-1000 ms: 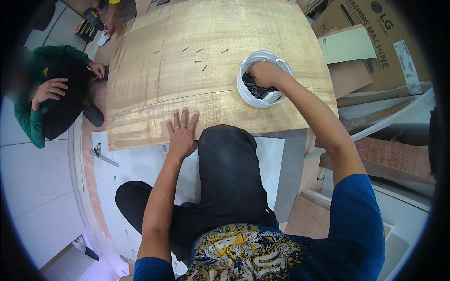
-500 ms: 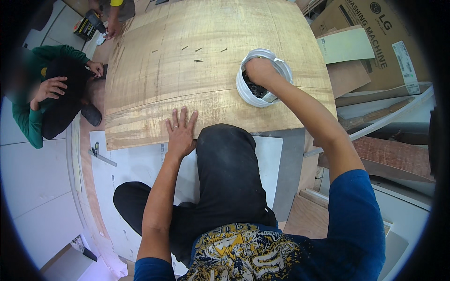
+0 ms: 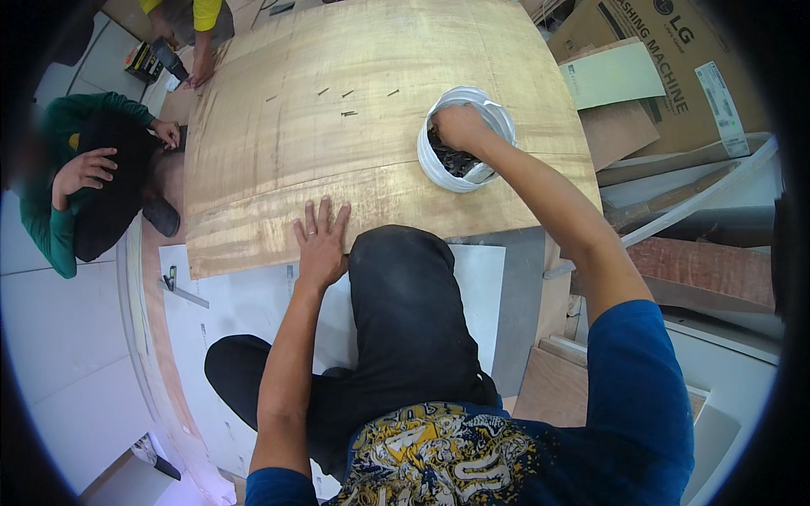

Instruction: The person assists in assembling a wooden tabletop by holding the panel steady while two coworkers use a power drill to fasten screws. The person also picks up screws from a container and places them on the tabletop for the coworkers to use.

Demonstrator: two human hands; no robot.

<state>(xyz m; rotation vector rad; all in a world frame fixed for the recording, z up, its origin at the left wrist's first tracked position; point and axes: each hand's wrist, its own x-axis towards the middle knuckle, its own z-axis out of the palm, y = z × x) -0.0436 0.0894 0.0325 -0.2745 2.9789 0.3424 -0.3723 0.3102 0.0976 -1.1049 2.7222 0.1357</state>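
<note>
My left hand [image 3: 321, 246] lies flat with fingers spread on the near edge of a large plywood board [image 3: 270, 156]. My right hand [image 3: 462, 128] reaches down into a white plastic tub [image 3: 504, 128] standing on the board's right part. Its fingers look curled in, and their tips are hidden. Inside the tub is a heap of dark screws [image 3: 456, 160]. Several loose screws [image 3: 348, 113] lie spread over the board, left of the tub.
At left a person in a green sleeve [image 3: 51, 223] crouches by the board. Beyond, another person in yellow has a hand [image 3: 201, 67] near a power drill [image 3: 169, 59]. A combination square [image 3: 181, 291] lies on a white sheet [image 3: 228, 316]. A cardboard box [image 3: 675, 76] stands at right.
My right hand has shifted slightly inside the tub, and more of the dark screws shows. The whole view has moved a little; my left hand stays on the board.
</note>
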